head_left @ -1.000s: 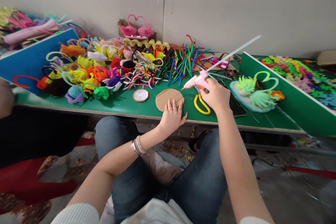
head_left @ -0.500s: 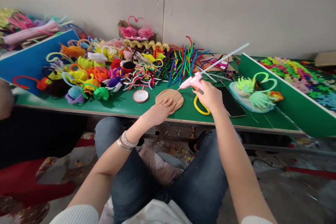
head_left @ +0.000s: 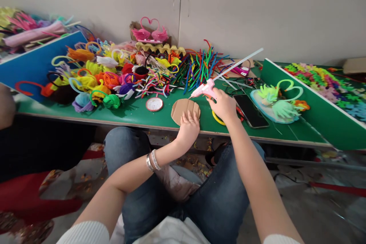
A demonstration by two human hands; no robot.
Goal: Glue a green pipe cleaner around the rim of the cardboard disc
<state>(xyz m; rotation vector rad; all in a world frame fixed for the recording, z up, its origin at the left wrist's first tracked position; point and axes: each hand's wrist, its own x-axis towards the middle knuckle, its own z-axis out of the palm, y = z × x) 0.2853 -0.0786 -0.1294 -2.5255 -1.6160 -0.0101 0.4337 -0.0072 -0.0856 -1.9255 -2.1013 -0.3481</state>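
Gripping a pink hot-glue gun (head_left: 203, 90), the right hand (head_left: 224, 105) is clenched round its handle. The nozzle points left and down at the far edge of a round cardboard disc (head_left: 183, 106); whether the tip touches it cannot be told. A long translucent glue stick (head_left: 241, 61) juts from the gun's back, slanting up to the right. The left hand (head_left: 188, 129) lies open on the disc's near edge, fingers spread flat, pressing rather than grasping, with silver bangles (head_left: 153, 160) round the wrist.

The disc lies on the green table (head_left: 134, 116), close to its front edge. Just left of it sits a small round lid (head_left: 154, 104), red-rimmed and white, whose print is too small to read. A yellow scissor handle (head_left: 217, 119) shows under the right wrist, and a dark-screened phone (head_left: 251, 111) lies just right of that hand. Behind the gun spreads a heap of coloured pipe cleaners (head_left: 200, 65). A pink packet (head_left: 240, 69) beyond them carries a white label, illegible. Pale green pipe-cleaner swans (head_left: 278, 103) stand further right.
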